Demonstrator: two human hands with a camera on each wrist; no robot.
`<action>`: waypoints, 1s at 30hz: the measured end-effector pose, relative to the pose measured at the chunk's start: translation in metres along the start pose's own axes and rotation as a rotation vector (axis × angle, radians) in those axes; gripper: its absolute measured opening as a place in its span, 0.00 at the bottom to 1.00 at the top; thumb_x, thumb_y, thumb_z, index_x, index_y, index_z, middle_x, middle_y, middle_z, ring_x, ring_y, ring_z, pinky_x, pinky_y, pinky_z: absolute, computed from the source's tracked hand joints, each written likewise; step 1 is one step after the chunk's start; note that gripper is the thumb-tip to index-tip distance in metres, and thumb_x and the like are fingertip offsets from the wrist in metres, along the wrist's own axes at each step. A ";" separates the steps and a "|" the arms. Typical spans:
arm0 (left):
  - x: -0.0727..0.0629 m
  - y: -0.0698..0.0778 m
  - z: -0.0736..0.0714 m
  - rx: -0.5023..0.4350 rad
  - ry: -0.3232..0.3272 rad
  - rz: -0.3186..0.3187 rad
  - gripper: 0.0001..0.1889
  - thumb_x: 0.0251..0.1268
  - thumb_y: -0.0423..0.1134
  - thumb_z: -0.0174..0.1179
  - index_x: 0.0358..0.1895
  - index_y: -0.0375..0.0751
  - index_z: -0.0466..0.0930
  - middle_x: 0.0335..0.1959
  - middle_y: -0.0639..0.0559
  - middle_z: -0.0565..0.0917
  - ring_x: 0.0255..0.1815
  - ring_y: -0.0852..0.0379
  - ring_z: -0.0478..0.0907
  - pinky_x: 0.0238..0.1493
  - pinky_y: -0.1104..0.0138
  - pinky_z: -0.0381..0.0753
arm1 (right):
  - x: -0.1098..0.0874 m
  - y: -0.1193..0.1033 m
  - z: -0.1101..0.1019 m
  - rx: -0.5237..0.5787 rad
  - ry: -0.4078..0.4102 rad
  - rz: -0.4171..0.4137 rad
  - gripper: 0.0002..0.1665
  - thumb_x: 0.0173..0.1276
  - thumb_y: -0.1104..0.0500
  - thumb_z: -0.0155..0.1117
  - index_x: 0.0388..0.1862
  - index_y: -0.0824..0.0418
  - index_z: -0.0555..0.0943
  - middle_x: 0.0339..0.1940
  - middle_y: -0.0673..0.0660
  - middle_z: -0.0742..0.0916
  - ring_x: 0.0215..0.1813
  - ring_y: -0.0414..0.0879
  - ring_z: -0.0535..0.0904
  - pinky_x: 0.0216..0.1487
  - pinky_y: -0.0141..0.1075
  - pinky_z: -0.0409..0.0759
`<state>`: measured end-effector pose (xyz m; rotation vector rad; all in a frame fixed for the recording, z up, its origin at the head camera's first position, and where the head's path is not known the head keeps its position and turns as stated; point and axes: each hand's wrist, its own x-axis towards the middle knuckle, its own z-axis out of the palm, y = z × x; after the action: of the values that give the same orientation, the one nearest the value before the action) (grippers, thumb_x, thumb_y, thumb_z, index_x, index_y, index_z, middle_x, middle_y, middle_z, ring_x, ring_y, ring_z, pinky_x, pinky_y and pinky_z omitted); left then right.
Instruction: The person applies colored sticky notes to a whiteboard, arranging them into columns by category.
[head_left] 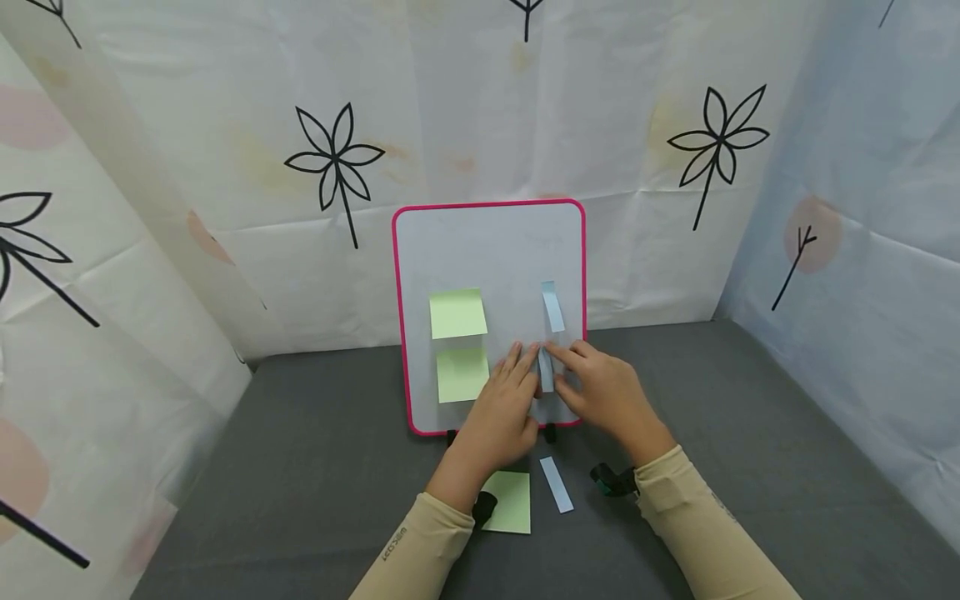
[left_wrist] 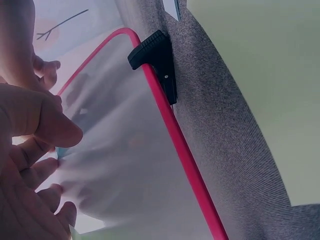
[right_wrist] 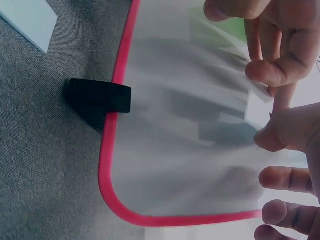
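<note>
A whiteboard [head_left: 487, 250] with a pink rim stands upright, leaning slightly back. On its lower right is a pale blue paper strip [head_left: 546, 377], with fingertips of both hands at its upper end. My left hand [head_left: 504, 412] lies along the board, fingers extended, left of that strip. From the right, my right hand [head_left: 606, 390] touches the strip's top with its index finger, the thumb near the strip's side. Another blue strip [head_left: 552, 307] is stuck above it. Two green sticky notes, an upper one [head_left: 458, 313] and a lower one [head_left: 461, 375], are on the board's left half.
On the grey tabletop [head_left: 322, 500] in front of the board lie a green sticky note [head_left: 517, 504], partly under the left wrist, and a loose blue strip [head_left: 557, 485]. Black stand feet [right_wrist: 102, 97] clip the board's bottom rim. Patterned cloth walls [head_left: 480, 125] enclose the back and sides.
</note>
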<state>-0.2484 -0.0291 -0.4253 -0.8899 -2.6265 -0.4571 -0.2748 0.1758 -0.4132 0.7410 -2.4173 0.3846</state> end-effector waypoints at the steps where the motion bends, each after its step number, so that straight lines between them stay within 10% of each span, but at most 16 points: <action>1: 0.000 0.000 0.000 0.001 0.004 0.005 0.12 0.59 0.28 0.61 0.45 0.40 0.79 0.86 0.41 0.60 0.88 0.38 0.51 0.83 0.44 0.62 | 0.000 0.001 0.000 0.005 0.005 0.008 0.29 0.64 0.60 0.76 0.66 0.54 0.86 0.36 0.54 0.85 0.22 0.39 0.68 0.23 0.32 0.69; 30: 0.004 0.003 0.001 0.005 0.042 0.001 0.10 0.61 0.31 0.67 0.44 0.40 0.80 0.84 0.40 0.64 0.88 0.33 0.49 0.81 0.41 0.63 | -0.001 0.003 0.002 0.058 0.019 0.016 0.26 0.65 0.59 0.75 0.63 0.58 0.87 0.36 0.55 0.86 0.23 0.40 0.72 0.23 0.32 0.71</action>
<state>-0.2501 -0.0246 -0.4240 -0.8704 -2.5878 -0.4639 -0.2765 0.1776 -0.4154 0.7401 -2.4044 0.4685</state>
